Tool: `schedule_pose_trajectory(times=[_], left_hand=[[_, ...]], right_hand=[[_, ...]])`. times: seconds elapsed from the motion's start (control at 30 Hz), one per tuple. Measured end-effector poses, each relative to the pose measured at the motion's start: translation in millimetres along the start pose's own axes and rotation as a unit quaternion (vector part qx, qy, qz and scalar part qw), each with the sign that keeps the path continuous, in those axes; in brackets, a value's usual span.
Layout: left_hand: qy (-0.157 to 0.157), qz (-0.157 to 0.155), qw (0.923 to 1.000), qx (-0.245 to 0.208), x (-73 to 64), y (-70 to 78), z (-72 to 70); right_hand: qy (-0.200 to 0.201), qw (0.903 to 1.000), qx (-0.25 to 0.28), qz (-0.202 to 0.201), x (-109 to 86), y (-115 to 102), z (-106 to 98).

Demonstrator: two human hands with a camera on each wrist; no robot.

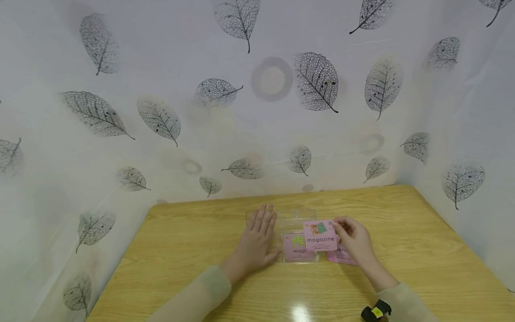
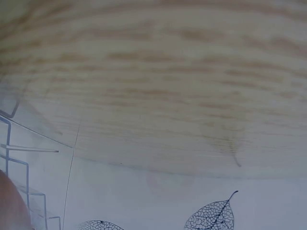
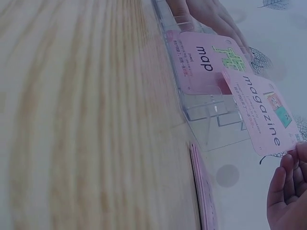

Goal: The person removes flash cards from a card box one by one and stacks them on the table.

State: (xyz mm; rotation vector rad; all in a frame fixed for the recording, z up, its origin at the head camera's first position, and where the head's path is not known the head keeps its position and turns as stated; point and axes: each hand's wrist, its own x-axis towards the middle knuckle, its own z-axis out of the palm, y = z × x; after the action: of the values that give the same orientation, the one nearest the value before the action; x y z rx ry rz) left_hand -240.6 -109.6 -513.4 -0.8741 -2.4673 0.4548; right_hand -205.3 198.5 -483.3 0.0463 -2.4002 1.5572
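Note:
A clear plastic stepped stand (image 3: 196,114) is on the table, and its step edges (image 2: 27,177) also show in the left wrist view. A pink card reading "map" (image 1: 292,254) leans in its front step. My left hand (image 1: 254,241) lies with straight fingers over the stand's left side, thumb beside the map card. With thumb and fingertips, my right hand (image 1: 355,239) pinches the right edge of a pink "magazine" card (image 1: 320,242), which is tilted in front of the stand and overlaps the map card. Below that hand lies a stack of pink cards (image 1: 340,258), partly hidden.
The wooden table (image 1: 185,268) reaches back to a pale curtain (image 1: 161,58) printed with leaves, which also hangs at both sides. A black device with a yellow label (image 1: 376,310) sits at the right sleeve.

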Motion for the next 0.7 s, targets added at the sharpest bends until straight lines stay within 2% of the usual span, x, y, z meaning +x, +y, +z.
schedule_pose_trajectory(times=[0.3,0.7], left_hand=[[0.017,0.006,0.9998,0.011,0.4,-1.1,1.3],[0.018,0.006,0.9997,0.012,0.1,-0.5,0.2]], right_hand=[[-0.001,1.0000,0.001,0.007,-1.4,2.2,-4.3],[0.008,0.9999,-0.013,-0.004,-2.8,5.7,-10.3]])
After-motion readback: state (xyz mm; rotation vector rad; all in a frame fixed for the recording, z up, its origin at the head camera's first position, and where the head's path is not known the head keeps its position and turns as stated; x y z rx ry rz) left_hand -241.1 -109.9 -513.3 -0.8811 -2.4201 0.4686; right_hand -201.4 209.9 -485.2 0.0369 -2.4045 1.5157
